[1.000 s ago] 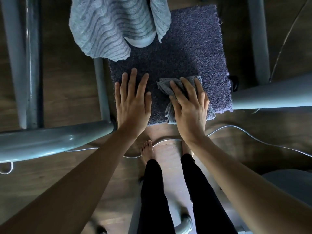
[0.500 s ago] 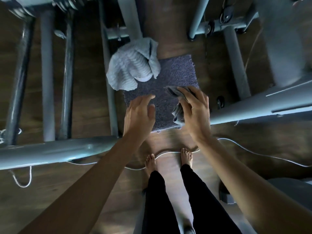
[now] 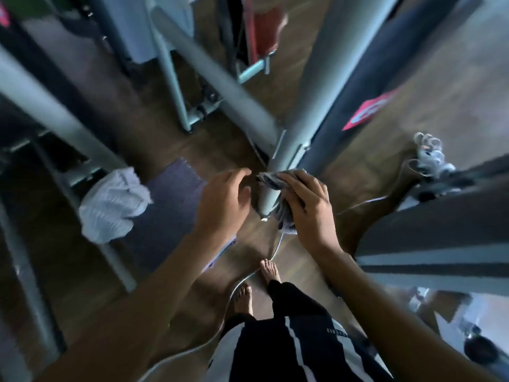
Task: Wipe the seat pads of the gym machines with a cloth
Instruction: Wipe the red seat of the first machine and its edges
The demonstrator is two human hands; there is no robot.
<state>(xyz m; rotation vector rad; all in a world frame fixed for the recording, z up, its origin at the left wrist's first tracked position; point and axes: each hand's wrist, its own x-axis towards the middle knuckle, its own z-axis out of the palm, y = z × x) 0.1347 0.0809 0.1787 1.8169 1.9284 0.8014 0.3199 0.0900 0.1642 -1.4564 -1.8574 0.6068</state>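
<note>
The right hand (image 3: 305, 210) clutches a crumpled grey cloth (image 3: 268, 180), its curled fingers (image 3: 297, 188) holding the cloth against a grey metal post (image 3: 303, 119). The left hand (image 3: 223, 205) is loosely curled and holds nothing. At its 9 o'clock lies the purple carpet-textured seat pad (image 3: 170, 194), with a white ribbed towel (image 3: 113, 205) on the pad's 9 o'clock edge.
</note>
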